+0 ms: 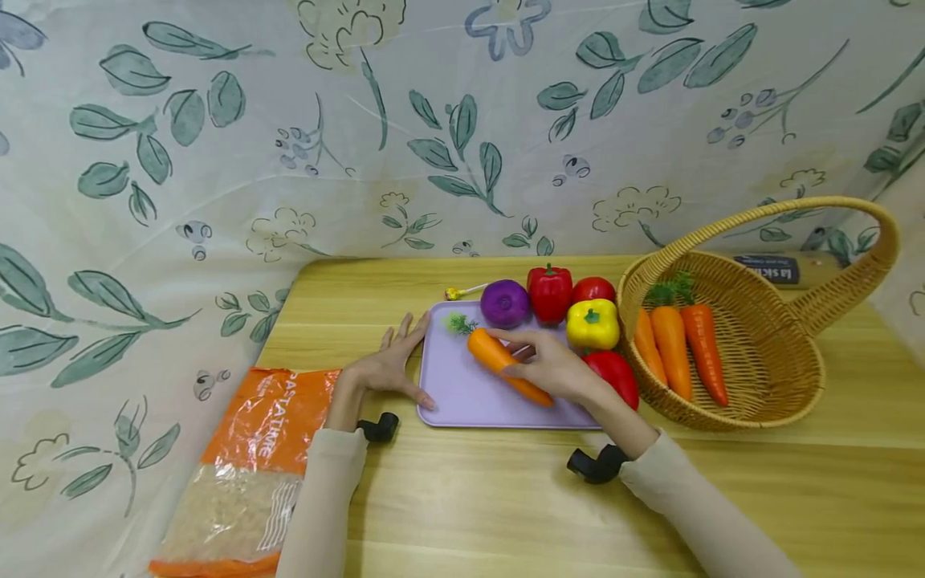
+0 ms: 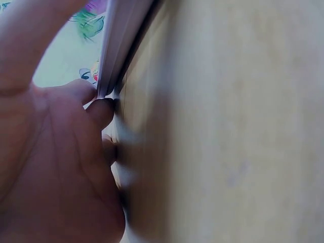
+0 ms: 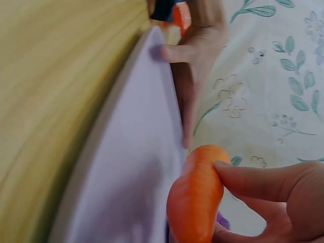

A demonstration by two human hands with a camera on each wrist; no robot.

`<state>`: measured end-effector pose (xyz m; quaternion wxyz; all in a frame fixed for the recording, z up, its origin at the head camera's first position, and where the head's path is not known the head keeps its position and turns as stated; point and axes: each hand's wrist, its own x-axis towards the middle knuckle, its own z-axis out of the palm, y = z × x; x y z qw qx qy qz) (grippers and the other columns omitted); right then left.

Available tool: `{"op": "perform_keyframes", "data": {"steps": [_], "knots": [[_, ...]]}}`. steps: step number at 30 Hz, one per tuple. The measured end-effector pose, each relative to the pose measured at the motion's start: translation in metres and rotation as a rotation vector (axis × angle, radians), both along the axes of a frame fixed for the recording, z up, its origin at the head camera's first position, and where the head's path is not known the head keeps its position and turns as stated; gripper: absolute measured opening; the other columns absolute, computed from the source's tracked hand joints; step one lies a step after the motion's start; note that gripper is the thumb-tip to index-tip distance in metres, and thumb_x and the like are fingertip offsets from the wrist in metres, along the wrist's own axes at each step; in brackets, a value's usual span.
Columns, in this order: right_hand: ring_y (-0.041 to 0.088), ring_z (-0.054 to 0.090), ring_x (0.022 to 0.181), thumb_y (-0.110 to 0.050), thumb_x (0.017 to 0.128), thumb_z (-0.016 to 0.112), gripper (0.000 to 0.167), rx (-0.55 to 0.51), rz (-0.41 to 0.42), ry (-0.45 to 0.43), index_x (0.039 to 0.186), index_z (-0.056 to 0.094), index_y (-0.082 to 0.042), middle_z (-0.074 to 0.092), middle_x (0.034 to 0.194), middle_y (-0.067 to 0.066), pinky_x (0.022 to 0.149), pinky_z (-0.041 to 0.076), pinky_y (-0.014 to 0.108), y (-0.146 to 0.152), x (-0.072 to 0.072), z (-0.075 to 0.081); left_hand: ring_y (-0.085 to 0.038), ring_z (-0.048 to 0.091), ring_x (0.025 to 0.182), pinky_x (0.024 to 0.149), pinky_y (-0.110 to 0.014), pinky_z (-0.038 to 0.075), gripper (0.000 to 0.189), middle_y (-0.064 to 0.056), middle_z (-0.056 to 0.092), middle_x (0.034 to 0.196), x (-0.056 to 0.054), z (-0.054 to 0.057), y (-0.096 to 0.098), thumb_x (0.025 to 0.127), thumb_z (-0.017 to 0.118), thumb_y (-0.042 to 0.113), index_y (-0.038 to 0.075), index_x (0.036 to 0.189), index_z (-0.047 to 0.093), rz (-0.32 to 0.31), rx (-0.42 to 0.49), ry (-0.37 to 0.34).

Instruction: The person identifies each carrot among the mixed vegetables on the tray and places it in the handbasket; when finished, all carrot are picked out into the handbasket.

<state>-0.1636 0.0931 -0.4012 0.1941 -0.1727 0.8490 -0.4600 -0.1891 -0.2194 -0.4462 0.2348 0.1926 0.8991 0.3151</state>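
An orange carrot [image 1: 499, 356] with a green leafy top is pinched between the thumb and fingers of my right hand [image 1: 552, 365], over the lilac tray [image 1: 462, 401]. In the right wrist view the carrot [image 3: 197, 195] appears close up, the thumb against its side. My left hand [image 1: 386, 369] rests at the tray's left edge, fingers spread, thumb on the near left corner. The left wrist view shows that palm [image 2: 61, 152] beside the tray's rim [image 2: 119, 45], with fingertips down at the wooden table.
Along the tray's far and right sides lie a purple onion-like vegetable [image 1: 505, 303], red peppers [image 1: 549, 294], a yellow pepper [image 1: 592, 323] and a lollipop [image 1: 462, 291]. A wicker basket [image 1: 776, 401] with carrots [image 1: 670, 345] stands right. An orange pasta bag [image 1: 253, 449] lies left.
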Motion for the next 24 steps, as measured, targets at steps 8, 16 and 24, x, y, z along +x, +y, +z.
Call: {"op": "perform_keyframes", "data": {"steps": [8, 16, 24], "knots": [[0.031, 0.064, 0.119, -0.02, 0.097, 0.072, 0.056, -0.019, 0.056, 0.013, 0.151, 0.056, -0.023, 0.068, 0.135, 0.012, 0.096, 0.058, 0.042, 0.033, 0.02, 0.034, -0.034, -0.026, 0.159, 0.127, -0.062, -0.016, 0.152, -0.016, -0.021, 0.173, 0.0, 0.0, 0.001, 0.065, 0.098, 0.047, 0.02, 0.167, -0.012, 0.007, -0.001, -0.006], [0.029, 0.062, 0.115, -0.023, 0.099, 0.071, 0.055, -0.057, 0.08, -0.009, 0.151, 0.055, -0.024, 0.068, 0.134, 0.013, 0.082, 0.059, 0.034, 0.08, 0.047, 0.054, -0.035, -0.027, 0.159, 0.127, -0.063, -0.018, 0.151, -0.017, -0.022, 0.172, 0.002, 0.003, 0.0, 0.066, 0.098, 0.045, 0.018, 0.167, -0.012, 0.001, -0.006, -0.006], [0.012, 0.062, 0.112, -0.027, 0.1, 0.069, 0.053, -0.012, 0.029, -0.009, 0.151, 0.054, -0.032, 0.069, 0.13, 0.003, 0.081, 0.057, 0.026, 0.139, 0.072, 0.056, -0.034, -0.026, 0.159, 0.127, -0.063, -0.017, 0.151, -0.015, -0.021, 0.173, 0.001, 0.003, 0.002, 0.065, 0.097, 0.047, 0.019, 0.167, -0.011, -0.001, -0.017, -0.001]]}}
